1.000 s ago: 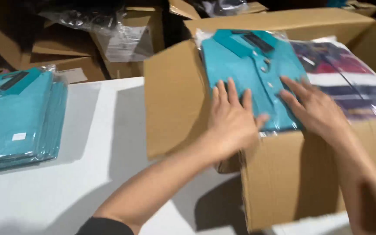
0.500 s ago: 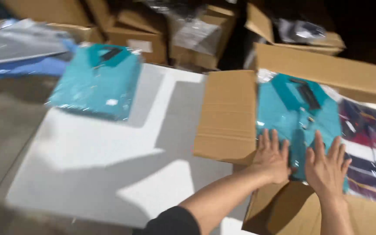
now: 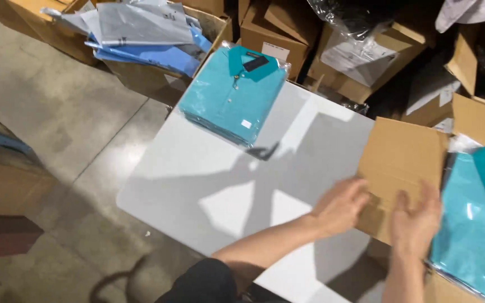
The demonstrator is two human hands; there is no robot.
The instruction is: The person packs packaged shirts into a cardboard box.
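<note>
My left hand (image 3: 342, 205) and my right hand (image 3: 416, 221) hover in front of a brown cardboard box flap (image 3: 404, 163), both empty with fingers spread. A teal polo shirt in a clear bag (image 3: 477, 224) lies in the open box just right of my right hand. A stack of teal bagged polo shirts (image 3: 234, 95) rests at the far end of the white table (image 3: 209, 179), well away from both hands.
Cardboard boxes (image 3: 273, 33) crowd behind the table, one holding blue and grey bagged garments (image 3: 141, 33). Clear plastic bags (image 3: 360, 50) lie over boxes at the back. Grey concrete floor (image 3: 51, 123) spreads to the left, with a brown box (image 3: 4, 191) at the left edge.
Both hands have lifted off the teal shirt in the box and drawn back left in front of the flap. The view has swung left and down, showing more floor and table.
</note>
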